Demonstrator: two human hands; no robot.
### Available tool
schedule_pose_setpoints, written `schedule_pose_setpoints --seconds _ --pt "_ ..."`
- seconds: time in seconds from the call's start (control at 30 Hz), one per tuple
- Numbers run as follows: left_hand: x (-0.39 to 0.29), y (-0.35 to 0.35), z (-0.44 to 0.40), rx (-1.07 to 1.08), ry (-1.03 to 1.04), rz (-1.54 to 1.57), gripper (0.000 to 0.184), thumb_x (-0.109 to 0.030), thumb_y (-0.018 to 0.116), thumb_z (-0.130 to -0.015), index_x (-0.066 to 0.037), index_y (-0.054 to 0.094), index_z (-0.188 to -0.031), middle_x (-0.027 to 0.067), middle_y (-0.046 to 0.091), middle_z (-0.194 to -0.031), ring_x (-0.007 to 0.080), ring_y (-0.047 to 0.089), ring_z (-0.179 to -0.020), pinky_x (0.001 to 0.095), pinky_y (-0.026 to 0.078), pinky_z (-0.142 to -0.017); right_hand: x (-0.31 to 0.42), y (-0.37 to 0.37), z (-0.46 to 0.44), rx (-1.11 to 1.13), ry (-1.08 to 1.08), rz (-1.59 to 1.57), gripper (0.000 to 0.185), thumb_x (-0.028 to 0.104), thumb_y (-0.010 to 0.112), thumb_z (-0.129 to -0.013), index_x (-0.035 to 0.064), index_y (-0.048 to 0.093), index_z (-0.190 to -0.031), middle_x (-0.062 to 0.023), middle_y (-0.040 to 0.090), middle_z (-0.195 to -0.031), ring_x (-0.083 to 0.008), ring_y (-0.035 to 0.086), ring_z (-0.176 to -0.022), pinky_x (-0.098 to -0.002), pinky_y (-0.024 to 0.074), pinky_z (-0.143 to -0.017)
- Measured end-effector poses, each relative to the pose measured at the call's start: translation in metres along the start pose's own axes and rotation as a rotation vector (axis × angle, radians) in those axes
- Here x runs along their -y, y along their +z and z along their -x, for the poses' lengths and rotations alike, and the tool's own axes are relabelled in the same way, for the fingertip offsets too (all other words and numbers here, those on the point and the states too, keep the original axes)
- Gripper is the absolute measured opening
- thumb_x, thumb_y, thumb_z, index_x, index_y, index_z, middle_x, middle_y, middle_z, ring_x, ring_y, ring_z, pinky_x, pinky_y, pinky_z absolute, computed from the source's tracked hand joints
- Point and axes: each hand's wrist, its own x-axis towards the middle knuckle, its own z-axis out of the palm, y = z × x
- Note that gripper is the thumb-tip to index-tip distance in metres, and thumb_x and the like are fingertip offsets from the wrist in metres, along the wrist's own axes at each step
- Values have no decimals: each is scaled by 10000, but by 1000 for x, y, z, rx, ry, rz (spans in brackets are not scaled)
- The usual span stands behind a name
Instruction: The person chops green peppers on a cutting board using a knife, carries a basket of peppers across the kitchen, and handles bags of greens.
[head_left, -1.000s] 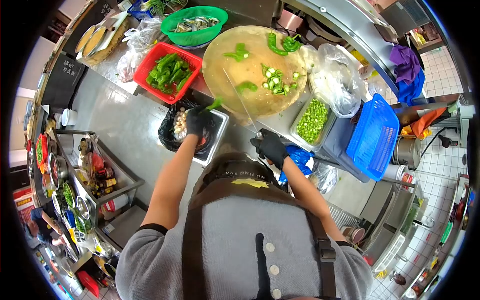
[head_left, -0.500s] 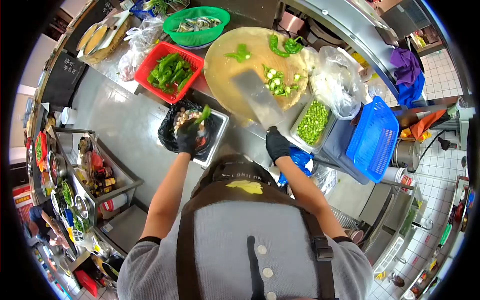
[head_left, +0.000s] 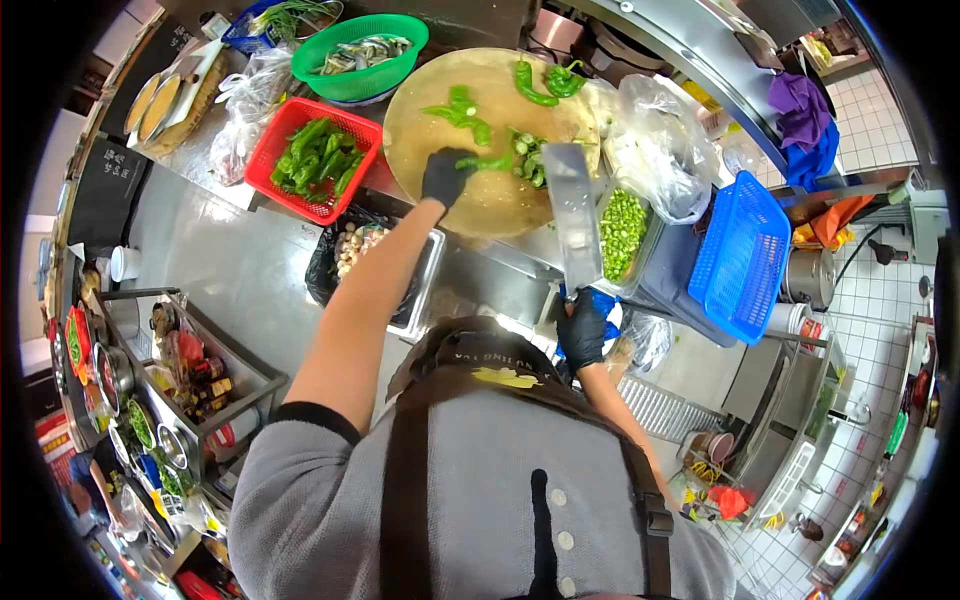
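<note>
My left hand (head_left: 446,180), in a black glove, is over the left part of the round chopping board (head_left: 420,130), its fingers closed on a green pepper piece (head_left: 484,163). My right hand (head_left: 582,330), also gloved in black, grips the handle of a cleaver (head_left: 573,215). The broad blade points away from me, between the board's right edge and a tray of chopped green pepper (head_left: 622,235). Sliced pepper (head_left: 528,158) lies on the board near the blade, with other cut pieces (head_left: 460,115) farther left. Two whole peppers (head_left: 535,85) rest at the board's far edge.
A red basket (head_left: 257,165) of green peppers stands left of the board, a green basket (head_left: 302,65) of fish behind it. Nearer me is a tray (head_left: 431,275) with a black bag. A blue basket (head_left: 740,250) stands at the right. A person's arm shows at the lower left.
My left hand has moved from the black-bagged tray up onto the board with a pepper piece. The cleaver has swung right, off the board's middle, as my right hand moved right and nearer me.
</note>
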Motion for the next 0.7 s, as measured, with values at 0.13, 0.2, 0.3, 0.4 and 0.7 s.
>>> schedule_pose_setpoints --seconds 0.13,0.2,0.3,0.4,0.7 --pt "-24 -10 35 26 -66 -210 429 -225 743 -629 -152 623 -1034 89 539 -1079 312 460 -1056 452 352 -886 -12 18 4 93 -70 39 284 249 540 -827 71 491 -1043 -199 608 -733 -379 592 -647 -466 461 -560" --pt "-30 -20 45 -138 -55 -208 517 -223 750 -616 -145 585 -1100 117 541 -1066 315 471 -1035 436 344 -901 -11 23 -1 37 -169 57 249 234 519 -837 85 490 -1034 -190 610 -739 -376 594 -651 -468 466 -565" --pt "5 -49 68 -287 -88 -61 521 -255 733 -638 -137 555 -1114 136 535 -1072 321 465 -1035 421 346 -905 12 28 -22 3 -177 76 219 213 529 -836 71 487 -997 -169 607 -781 -356 596 -662 -452 463 -561" --pt "23 -83 93 -429 -123 -43 319 -158 688 -674 -74 618 -974 133 598 -873 304 531 -919 393 358 -884 13 50 -39 188 -214 62 211 203 464 -852 58 487 -1003 -202 603 -826 -385 589 -700 -466 459 -626" --pt "-8 -33 57 -151 212 -73 403 -85 617 -691 -65 557 -1089 151 564 -1059 327 497 -1035 414 355 -937 7 11 -44 29 -161 14 261 233 568 -808 91 504 -1018 -193 609 -714 -364 601 -629 -432 473 -544"
